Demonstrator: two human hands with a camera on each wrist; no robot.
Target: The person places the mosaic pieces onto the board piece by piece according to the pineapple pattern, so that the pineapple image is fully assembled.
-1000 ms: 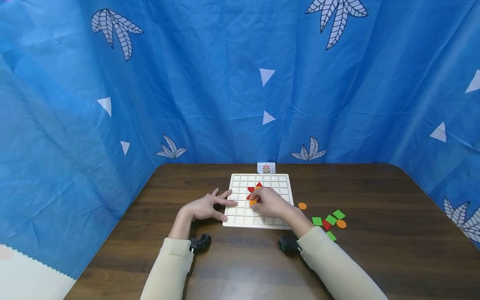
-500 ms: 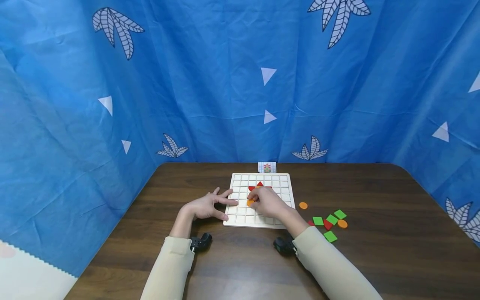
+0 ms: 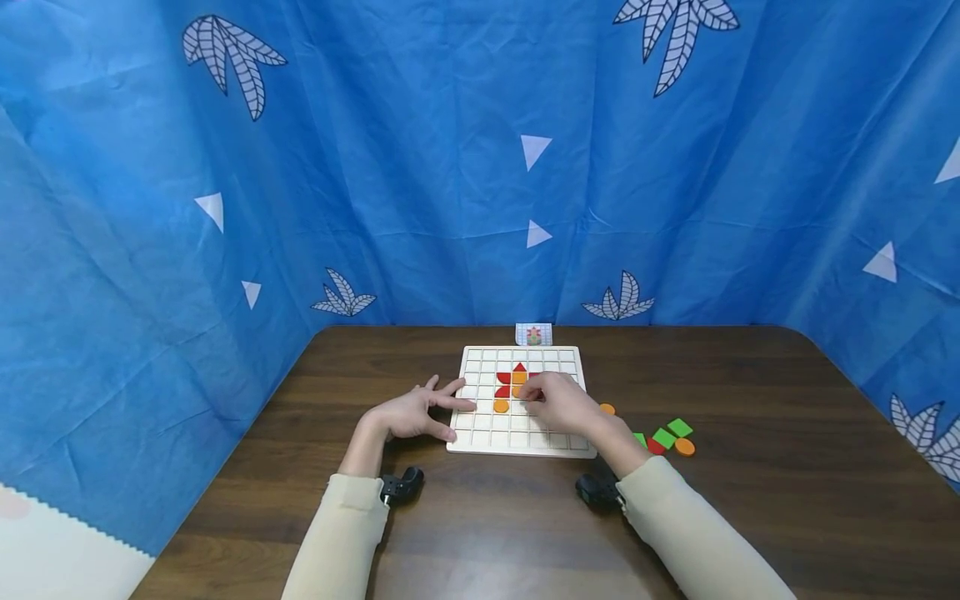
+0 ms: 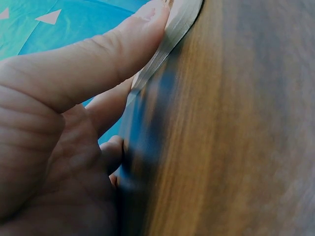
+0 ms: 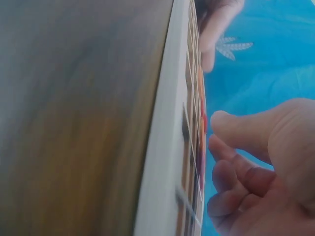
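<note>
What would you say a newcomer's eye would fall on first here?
Probably the leaf-printed blue curtain behind the wooden table. Next, red and orange tiles near the middle of the white gridded board, with the left hand at its left edge and the right hand over it.

The white gridded board (image 3: 482, 437) (lying flat) bears red and orange pieces (image 3: 518, 378).

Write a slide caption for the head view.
Left hand at the left edge of a white grid board, right hand over it, beside red pieces and orange pieces.
</note>
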